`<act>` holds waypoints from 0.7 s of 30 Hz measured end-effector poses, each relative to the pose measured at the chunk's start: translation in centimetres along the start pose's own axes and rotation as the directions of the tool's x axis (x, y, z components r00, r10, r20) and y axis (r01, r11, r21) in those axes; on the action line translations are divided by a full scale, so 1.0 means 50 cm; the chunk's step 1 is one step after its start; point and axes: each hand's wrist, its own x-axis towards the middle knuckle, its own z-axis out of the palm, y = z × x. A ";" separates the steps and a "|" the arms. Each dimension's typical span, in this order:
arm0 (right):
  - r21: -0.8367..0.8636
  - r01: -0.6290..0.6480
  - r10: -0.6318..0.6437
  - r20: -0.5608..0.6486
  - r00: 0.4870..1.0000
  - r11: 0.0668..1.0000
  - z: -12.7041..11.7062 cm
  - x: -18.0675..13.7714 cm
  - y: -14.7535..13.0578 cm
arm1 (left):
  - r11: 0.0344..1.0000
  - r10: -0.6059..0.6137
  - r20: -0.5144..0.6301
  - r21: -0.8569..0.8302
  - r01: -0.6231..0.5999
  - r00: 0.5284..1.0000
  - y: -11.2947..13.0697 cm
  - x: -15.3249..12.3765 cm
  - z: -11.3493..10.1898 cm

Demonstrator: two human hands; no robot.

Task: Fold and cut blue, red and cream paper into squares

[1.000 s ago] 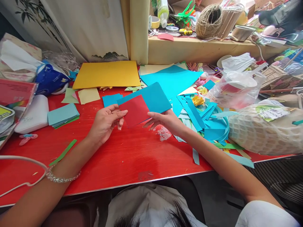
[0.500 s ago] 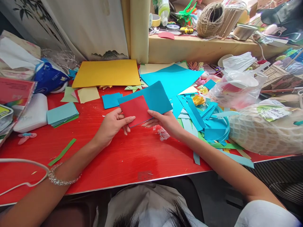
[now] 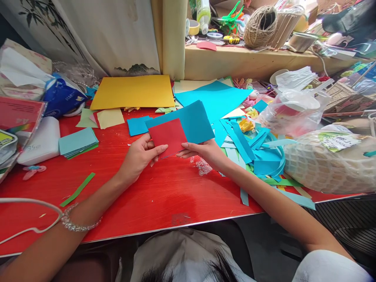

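Note:
A small red paper square [image 3: 168,136] lies on top of a larger blue sheet of paper [image 3: 194,119], their lower edges nearly lined up. My left hand [image 3: 143,153] pinches both papers at the lower left corner, thumb on the red face and fingers behind. At the lower edge, my right hand [image 3: 204,150] grips the two sheets, its thumb at the red square's right side and the fingers underneath. Both papers are held tilted above the red table [image 3: 141,207]. A small blue piece [image 3: 138,125] rests behind my left hand.
Blue paper strips [image 3: 258,149] are heaped at the right beside a net-wrapped bag [image 3: 331,164]. Yellow card [image 3: 133,92] and a big blue sheet [image 3: 214,98] lie at the back. On the left are cut pale-blue cards [image 3: 78,141], a white box-like device [image 3: 41,139] and a white cable [image 3: 32,200].
My right thumb has shifted slightly lower and left on the red square's edge. The fingers of my left hand are tucked a little further behind the papers. Otherwise the papers stay in place.

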 end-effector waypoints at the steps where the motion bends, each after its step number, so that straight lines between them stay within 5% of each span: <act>1: 0.001 -0.003 0.003 0.003 1.000 1.000 0.000 0.000 -0.001 | 1.000 0.012 0.000 -0.006 -0.012 1.000 0.000 0.000 0.001; 8: -0.001 0.035 -0.035 -0.007 0.999 0.999 0.001 0.003 0.004 | 0.999 0.023 0.007 -0.044 -0.023 1.000 -0.001 0.001 0.004; 21: -0.136 0.034 -0.032 0.015 0.999 0.990 -0.001 0.008 -0.005 | 0.947 -0.148 0.055 -0.280 0.158 0.987 -0.010 0.003 0.008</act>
